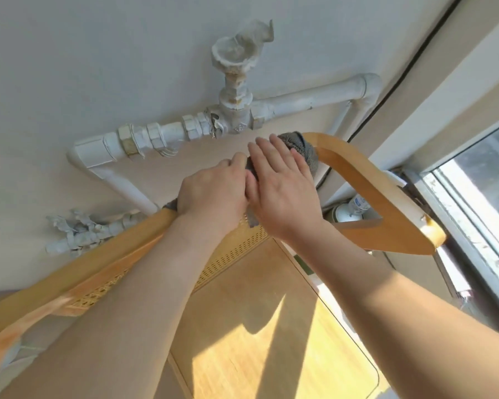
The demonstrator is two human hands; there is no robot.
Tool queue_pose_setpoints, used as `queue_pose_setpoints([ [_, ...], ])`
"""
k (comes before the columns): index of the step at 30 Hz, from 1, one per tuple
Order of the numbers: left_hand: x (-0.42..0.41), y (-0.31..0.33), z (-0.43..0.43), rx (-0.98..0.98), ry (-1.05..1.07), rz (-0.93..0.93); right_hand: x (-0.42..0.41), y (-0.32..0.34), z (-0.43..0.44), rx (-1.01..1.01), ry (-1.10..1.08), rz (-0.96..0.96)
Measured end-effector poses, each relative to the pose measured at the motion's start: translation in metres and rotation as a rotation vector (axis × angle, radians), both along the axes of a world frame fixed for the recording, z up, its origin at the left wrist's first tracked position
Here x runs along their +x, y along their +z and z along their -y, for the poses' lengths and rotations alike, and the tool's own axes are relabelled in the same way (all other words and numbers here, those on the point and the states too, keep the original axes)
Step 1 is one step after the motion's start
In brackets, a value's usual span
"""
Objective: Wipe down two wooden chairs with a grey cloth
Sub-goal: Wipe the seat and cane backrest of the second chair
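Head view: a light wooden chair with a curved top rail (355, 168) is filling the middle and lower part of the frame, its rail sweeping from the lower left edge up to the centre and bending down again at centre right toward the armrest end (427, 234). Below the rail, a woven cane back panel (231, 249) is running diagonally, and the pale wooden seat (271, 326) is lying in sunlight at lower centre. A grey terry cloth (303, 148) is draped over the top of the rail just above centre, bunching at the bend and hanging a little on the near side. The left hand (213, 197) is curling closed around the rail at centre, fingers wrapped over cloth and wood together. The right hand (283, 194) is lying flat with fingers extended and slightly spread, palm pressing on the cloth against the rail; its thumb side is touching the left hand. Both bare forearms are entering from the bottom edge. Behind the chair, white painted pipework with a valve (234, 110) is crossing the pale wall (98, 53) in the upper half. A window frame (473, 180) is occupying the right edge, and a clear plastic bottle (359, 203) is showing through the gap beneath the armrest.
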State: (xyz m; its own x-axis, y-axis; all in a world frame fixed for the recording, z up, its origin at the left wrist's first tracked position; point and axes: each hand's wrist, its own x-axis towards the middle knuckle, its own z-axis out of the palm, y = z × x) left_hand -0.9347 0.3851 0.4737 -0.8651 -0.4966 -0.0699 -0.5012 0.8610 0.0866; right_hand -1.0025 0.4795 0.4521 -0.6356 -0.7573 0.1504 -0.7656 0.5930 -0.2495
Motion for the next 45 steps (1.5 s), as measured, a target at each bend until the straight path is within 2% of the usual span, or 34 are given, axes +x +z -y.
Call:
queue_pose_setpoints([
  [4, 0.001, 0.0, -0.004, 0.009, -0.075, -0.042, 0.006, 0.009, 0.004, 0.035, -0.084, 0.136],
  [6, 0.029, 0.001, 0.004, 0.044, -0.053, -0.03, 0.017, 0.016, 0.008, 0.064, 0.006, 0.1],
  [9, 0.075, 0.009, 0.013, 0.036, 0.063, 0.036, 0.045, 0.019, 0.015, 0.065, 0.268, 0.076],
  [12, 0.074, 0.014, 0.015, 0.04, 0.145, 0.108, 0.047, 0.013, 0.015, 0.045, 0.336, 0.066],
  [20, -0.041, -0.003, -0.023, -0.185, 0.063, 0.062, -0.026, 0.007, -0.022, 0.091, 0.042, 0.082],
  [23, -0.053, -0.005, -0.023, -0.176, -0.029, 0.056, -0.029, 0.003, -0.02, 0.094, -0.057, 0.07],
  [26, -0.027, 0.001, -0.003, -0.088, -0.114, 0.037, -0.009, 0.006, -0.001, 0.042, -0.13, 0.116],
  [29, 0.014, 0.004, 0.022, 0.029, -0.112, 0.057, 0.025, 0.009, 0.022, 0.027, 0.003, 0.097],
  [32, 0.064, 0.003, 0.04, 0.106, -0.009, 0.067, 0.055, 0.011, 0.036, -0.006, 0.225, 0.09],
  [36, 0.096, 0.009, 0.046, 0.138, 0.115, 0.099, 0.036, 0.016, 0.029, 0.099, 0.486, 0.052],
  [39, 0.076, 0.007, 0.037, 0.069, 0.076, 0.093, 0.012, 0.024, 0.023, 0.224, 0.465, 0.026],
  [45, -0.006, -0.005, -0.001, -0.023, 0.012, 0.037, -0.043, 0.042, 0.0, 0.272, 0.283, 0.058],
])
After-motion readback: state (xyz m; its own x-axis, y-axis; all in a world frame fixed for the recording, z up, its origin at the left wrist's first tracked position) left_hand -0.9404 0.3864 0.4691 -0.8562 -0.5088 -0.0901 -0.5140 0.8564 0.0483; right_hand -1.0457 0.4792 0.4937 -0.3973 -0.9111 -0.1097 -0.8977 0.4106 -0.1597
